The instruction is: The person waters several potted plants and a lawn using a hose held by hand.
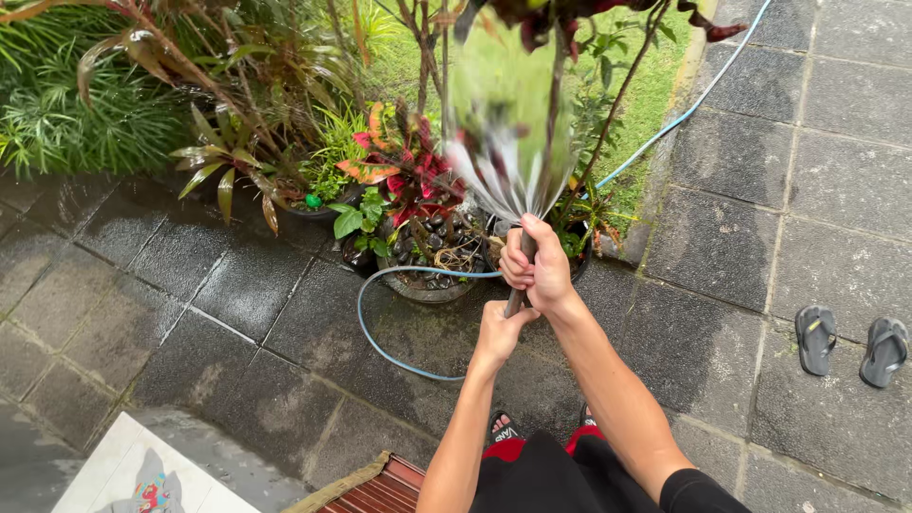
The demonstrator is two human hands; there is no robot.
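Beside potted plants, both hands gripping spraying hose, sandals nearby

Potted plants stand before both hands; 2 sandals lie right.

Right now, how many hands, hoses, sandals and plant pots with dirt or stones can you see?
Hands: 2, the left hand and the right hand, both gripping the hose end.
Hoses: 1, the blue hose.
Sandals: 2, a grey pair.
Pots clearly seen: 2, the stone-filled pot and the dark pot.
Total: 7.
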